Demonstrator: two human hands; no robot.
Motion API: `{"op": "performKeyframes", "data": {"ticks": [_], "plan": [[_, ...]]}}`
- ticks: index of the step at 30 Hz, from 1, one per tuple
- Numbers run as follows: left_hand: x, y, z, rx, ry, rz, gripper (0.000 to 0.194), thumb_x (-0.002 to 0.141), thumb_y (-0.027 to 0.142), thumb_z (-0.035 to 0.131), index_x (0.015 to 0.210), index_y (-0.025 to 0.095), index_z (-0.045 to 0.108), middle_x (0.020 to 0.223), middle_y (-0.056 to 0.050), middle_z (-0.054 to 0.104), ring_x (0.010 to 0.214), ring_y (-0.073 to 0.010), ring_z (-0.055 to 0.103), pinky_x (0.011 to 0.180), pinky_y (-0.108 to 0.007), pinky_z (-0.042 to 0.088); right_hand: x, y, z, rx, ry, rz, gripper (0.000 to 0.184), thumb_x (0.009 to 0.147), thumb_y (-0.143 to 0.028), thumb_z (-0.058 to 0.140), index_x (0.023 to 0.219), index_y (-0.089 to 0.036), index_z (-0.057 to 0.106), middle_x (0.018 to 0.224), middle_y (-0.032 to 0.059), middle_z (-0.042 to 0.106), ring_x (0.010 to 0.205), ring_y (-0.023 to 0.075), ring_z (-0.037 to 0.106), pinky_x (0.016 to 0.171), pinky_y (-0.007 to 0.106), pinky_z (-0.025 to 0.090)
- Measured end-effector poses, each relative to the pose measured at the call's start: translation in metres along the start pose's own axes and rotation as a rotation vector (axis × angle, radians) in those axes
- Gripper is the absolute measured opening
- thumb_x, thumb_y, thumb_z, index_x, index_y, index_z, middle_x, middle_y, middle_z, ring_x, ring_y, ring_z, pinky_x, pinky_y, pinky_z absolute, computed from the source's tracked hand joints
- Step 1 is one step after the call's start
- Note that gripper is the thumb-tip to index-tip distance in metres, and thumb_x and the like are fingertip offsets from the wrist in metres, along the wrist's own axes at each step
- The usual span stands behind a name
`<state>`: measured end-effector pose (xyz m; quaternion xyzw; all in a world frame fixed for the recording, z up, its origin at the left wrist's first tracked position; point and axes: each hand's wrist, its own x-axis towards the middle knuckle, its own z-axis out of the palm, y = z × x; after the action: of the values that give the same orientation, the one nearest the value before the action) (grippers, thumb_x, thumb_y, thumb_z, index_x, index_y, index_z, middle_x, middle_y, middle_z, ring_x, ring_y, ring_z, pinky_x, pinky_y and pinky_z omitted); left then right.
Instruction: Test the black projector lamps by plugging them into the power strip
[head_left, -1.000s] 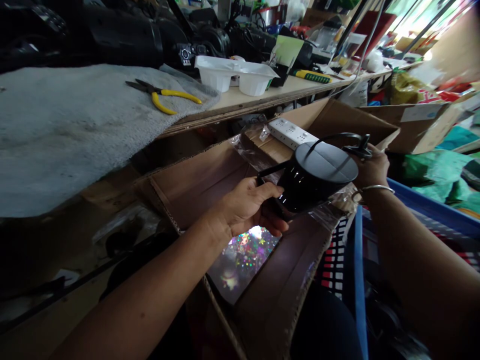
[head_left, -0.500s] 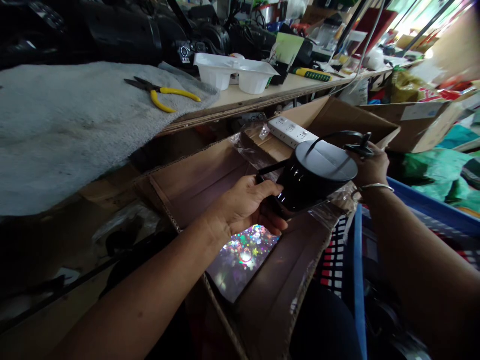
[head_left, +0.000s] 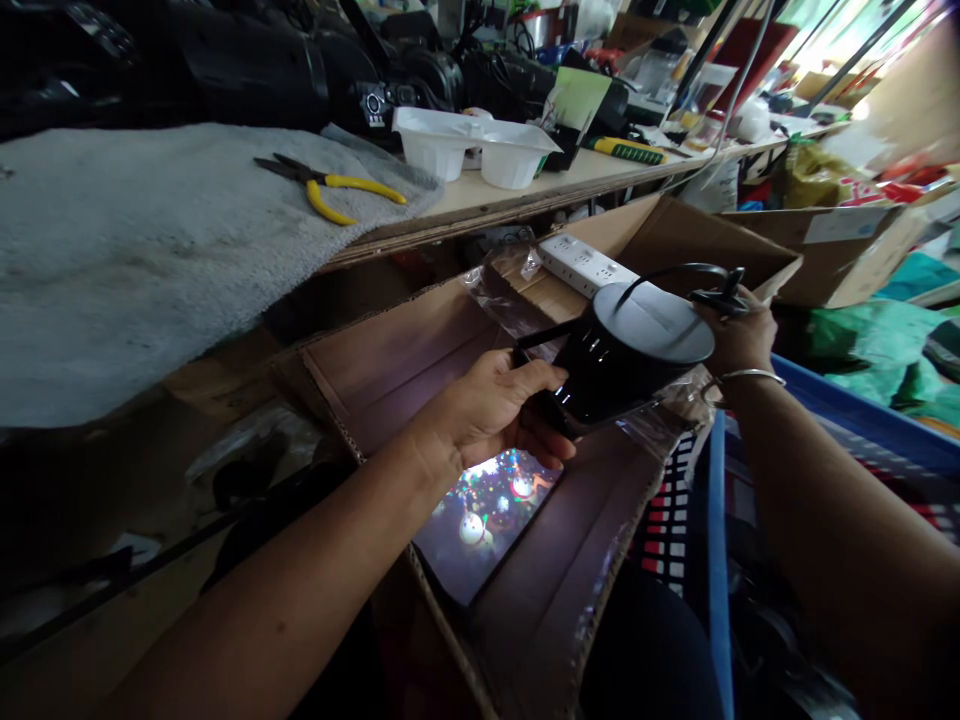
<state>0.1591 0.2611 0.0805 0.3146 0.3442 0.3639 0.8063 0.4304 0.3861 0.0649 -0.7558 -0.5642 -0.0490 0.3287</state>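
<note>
My left hand grips the side of a black cylindrical projector lamp, with the fingers wrapped around its glossy body. The lamp's flat top tilts toward me. A thin black cord arcs from the lamp to a black plug, which my right hand pinches at the far side. A lit pattern of colored festive shapes glows on the cardboard below my left hand. Clear plastic wrap lies under the lamp.
An open cardboard box lies beneath my hands, with a white power strip on its far flap. Above stands a wooden shelf holding yellow-handled pliers on a grey towel and a white plastic tray. A blue crate is at right.
The projected light changes from scattered sparkles to round ornament-like shapes. My hands and the lamp shift only slightly.
</note>
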Motion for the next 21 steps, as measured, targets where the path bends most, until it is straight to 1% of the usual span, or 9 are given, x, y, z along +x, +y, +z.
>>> {"op": "performKeyframes", "data": {"ticks": [4, 7, 10, 12, 14, 17, 21], "plan": [[-0.001, 0.001, 0.000, 0.006, -0.001, -0.002, 0.019, 0.083, 0.016, 0.046, 0.068, 0.010, 0.054, 0.052, -0.005, 0.063, 0.035, -0.0138, 0.056, 0.034, -0.022, 0.045, 0.001, 0.000, 0.001, -0.005, -0.002, 0.012, 0.023, 0.079, -0.037, 0.051, 0.086, -0.018, 0.062, 0.087, 0.0121, 0.066, 0.084, 0.0252, 0.059, 0.070, 0.033, 0.043], [-0.002, 0.002, 0.000, 0.013, 0.008, -0.005, 0.019, 0.083, 0.015, 0.045, 0.068, 0.010, 0.055, 0.053, -0.005, 0.063, 0.036, -0.0143, 0.057, 0.033, -0.021, 0.045, 0.002, 0.002, 0.002, -0.025, 0.005, 0.016, 0.023, 0.078, -0.037, 0.052, 0.088, -0.018, 0.062, 0.087, 0.0118, 0.066, 0.088, 0.0274, 0.060, 0.071, 0.036, 0.045], [-0.001, 0.002, 0.001, 0.018, 0.011, -0.008, 0.019, 0.083, 0.015, 0.044, 0.067, 0.010, 0.054, 0.052, -0.005, 0.063, 0.036, -0.0149, 0.057, 0.033, -0.022, 0.044, 0.004, 0.005, 0.003, -0.036, 0.014, 0.002, 0.018, 0.076, -0.034, 0.050, 0.083, -0.020, 0.059, 0.083, 0.0095, 0.065, 0.088, 0.0293, 0.060, 0.069, 0.039, 0.046], [-0.001, 0.002, 0.001, 0.023, 0.014, -0.006, 0.019, 0.082, 0.015, 0.045, 0.067, 0.010, 0.054, 0.051, -0.005, 0.062, 0.036, -0.0147, 0.057, 0.033, -0.022, 0.045, 0.004, 0.007, 0.004, -0.026, 0.008, -0.019, 0.018, 0.076, -0.037, 0.048, 0.078, -0.022, 0.057, 0.078, 0.0082, 0.064, 0.088, 0.0302, 0.061, 0.067, 0.041, 0.047], [-0.001, 0.002, 0.002, 0.027, 0.023, -0.004, 0.018, 0.082, 0.016, 0.046, 0.067, 0.010, 0.054, 0.050, -0.004, 0.062, 0.035, -0.0148, 0.057, 0.034, -0.022, 0.045, 0.004, 0.009, 0.004, -0.014, 0.010, -0.038, 0.021, 0.076, -0.043, 0.045, 0.073, -0.024, 0.054, 0.074, 0.0072, 0.063, 0.086, 0.0308, 0.061, 0.065, 0.041, 0.047], [-0.001, 0.003, 0.002, 0.024, 0.034, -0.008, 0.017, 0.081, 0.016, 0.046, 0.067, 0.010, 0.054, 0.049, -0.004, 0.061, 0.035, -0.0157, 0.057, 0.033, -0.024, 0.046, 0.005, 0.010, 0.005, 0.000, 0.026, -0.051, 0.025, 0.075, -0.048, 0.044, 0.071, -0.025, 0.052, 0.072, 0.0064, 0.061, 0.084, 0.0312, 0.061, 0.062, 0.041, 0.047], [-0.002, 0.003, 0.002, 0.031, 0.034, -0.023, 0.019, 0.081, 0.015, 0.045, 0.065, 0.009, 0.053, 0.049, -0.005, 0.061, 0.034, -0.0157, 0.056, 0.033, -0.025, 0.046, 0.006, 0.011, 0.006, 0.017, 0.027, -0.059, 0.023, 0.073, -0.047, 0.044, 0.071, -0.025, 0.050, 0.072, 0.0065, 0.061, 0.085, 0.0312, 0.061, 0.062, 0.041, 0.047]]}}
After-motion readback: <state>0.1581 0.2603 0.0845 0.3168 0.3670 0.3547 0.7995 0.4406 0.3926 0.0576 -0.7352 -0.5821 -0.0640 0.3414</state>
